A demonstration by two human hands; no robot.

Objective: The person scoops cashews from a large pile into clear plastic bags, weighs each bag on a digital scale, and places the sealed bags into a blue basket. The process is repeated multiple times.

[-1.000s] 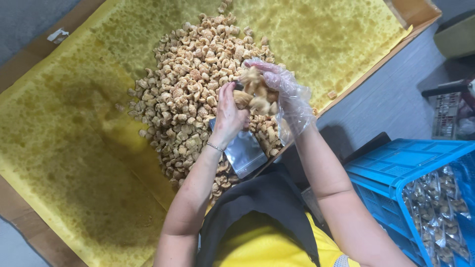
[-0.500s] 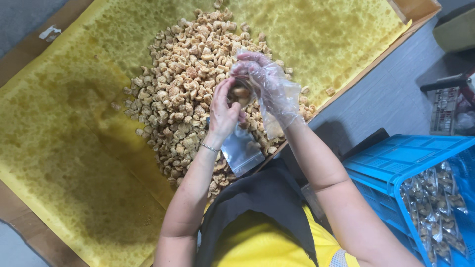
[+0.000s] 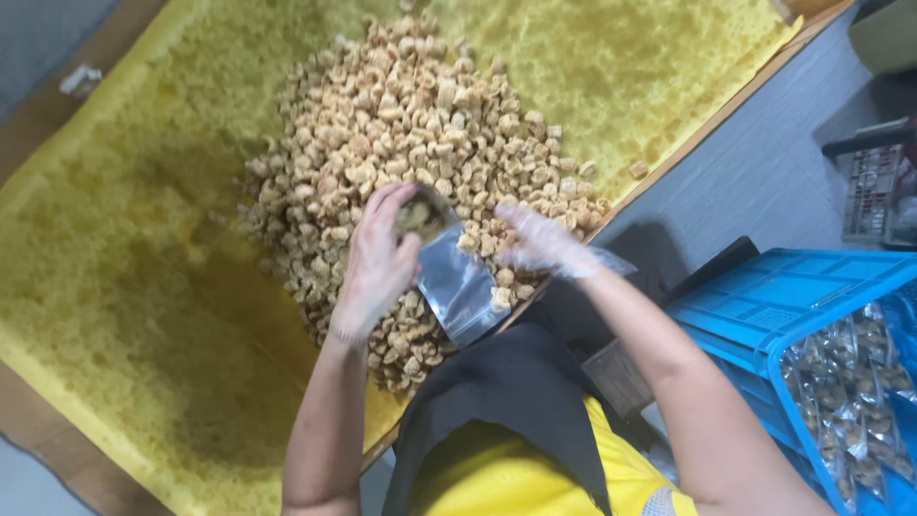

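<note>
Between the two hands, tilted over the near edge of the heap: a clear pouch with a silvery back (image 3: 457, 279), mouth upward and away from the body, a few tan pieces visible inside near the opening. Gripped at its upper left rim by the bare left hand (image 3: 377, 268), fingers curled round the mouth and thumb pressed against the pouch's side, holding it open. Just right of the pouch, the right hand (image 3: 540, 241) in a thin transparent glove, palm down, fingers spread and loosely open, resting on or barely above the pieces; whether anything lies under the palm cannot be told. Beneath and beyond both hands, a broad pile of small, puffy, golden-brown fried snack pieces (image 3: 411, 134), spilling toward the body under the left wrist. Under the pile, stretching far to the left of the left hand and beyond the fingertips, a yellow, oil-stained paper lining (image 3: 143, 315) on a wooden-edged tray (image 3: 38, 401). Well to the right of the gloved hand, past a strip of grey floor, a blue plastic crate (image 3: 764, 306) holding filled, sealed pouches (image 3: 850, 382) of the same snack. Close to the body, below both forearms, a dark apron over a yellow shirt.
</note>
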